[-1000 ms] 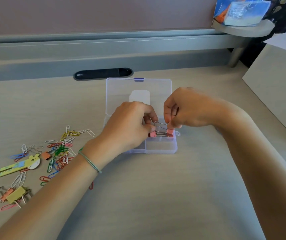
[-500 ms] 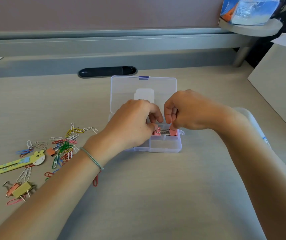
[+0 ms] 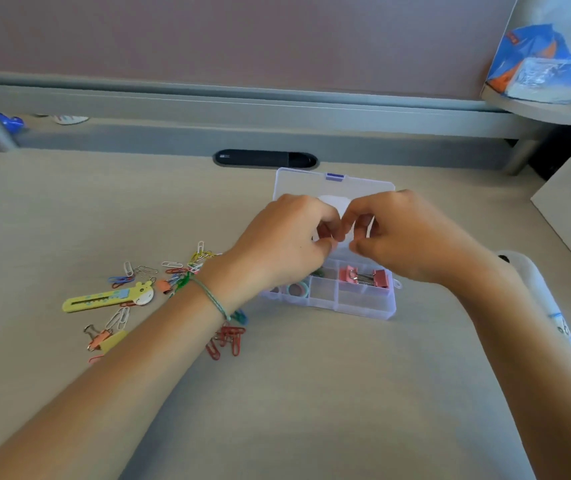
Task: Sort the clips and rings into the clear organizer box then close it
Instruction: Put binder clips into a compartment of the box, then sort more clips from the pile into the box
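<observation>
Sorting step, mid-task. Clear organizer box (image 3: 363,303) sits open at desk centre, lid lying back on the far side. Pink binder clips (image 3: 363,277) lie in a right-hand compartment; a ring (image 3: 298,289) in a near-left one. Left hand (image 3: 277,247) and right hand (image 3: 412,237) hover over the far compartments, fingertips curled and nearly meeting — whether they pinch anything, I cannot tell. Loose paper clips (image 3: 176,271) lie scattered well left of the box, with red ones (image 3: 228,339) nearer. Next move, likely: reach left and gather these — small, slippery, prone to tangle. Pale wood-grain desk (image 3: 311,393), grey partition rail behind.
</observation>
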The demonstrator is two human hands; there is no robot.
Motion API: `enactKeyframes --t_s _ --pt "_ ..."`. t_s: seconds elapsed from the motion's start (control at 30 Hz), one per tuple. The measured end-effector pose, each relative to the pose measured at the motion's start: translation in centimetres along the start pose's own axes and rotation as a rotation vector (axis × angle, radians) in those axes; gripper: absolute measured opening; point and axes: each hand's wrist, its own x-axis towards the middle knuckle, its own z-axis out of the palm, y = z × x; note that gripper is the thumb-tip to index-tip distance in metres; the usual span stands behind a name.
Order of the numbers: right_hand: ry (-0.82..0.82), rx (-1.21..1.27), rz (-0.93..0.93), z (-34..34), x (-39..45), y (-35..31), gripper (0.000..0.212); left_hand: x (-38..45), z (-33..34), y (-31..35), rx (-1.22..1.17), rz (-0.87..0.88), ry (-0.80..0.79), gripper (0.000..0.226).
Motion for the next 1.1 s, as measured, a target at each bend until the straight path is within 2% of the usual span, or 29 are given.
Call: enactKeyframes --t_s 0.23,0.37,0.57,0.73,0.93,1.1 --pt "-0.019 0.1 -0.099 0.3 -1.2 -5.3 0.024 -6.3 -4.2 -4.9 0.046 -0.092 0.059 0.014" --pt "-0.028 0.145 -0.144 2.7 -1.0 -9.4 0.026 -10.6 -7.1 -9.2 0.074 -0.199 0.093 0.013" --pt "-0.133 0.1 -0.244 7.1 0.2 -13.6 0.038 -15.7 -8.8 -13.7 0.038 -0.305 0.133 0.015" --pt "-0.099 -0.051 -0.15 9.2 2.8 -14.7 0.055 -16.8 -7.9 -13.9 -0.021 -0.308 0.148 0.011" --pt "-0.169 -0.055 -0.235 11.2 3.8 -16.8 0.034 -16.8 -7.2 -13.3 0.051 -0.266 0.121 0.017" --pt "-0.184 -0.028 -0.313 11.3 2.1 -16.2 0.043 -16.6 -7.2 -13.8 0.164 -0.286 0.146 0.017"
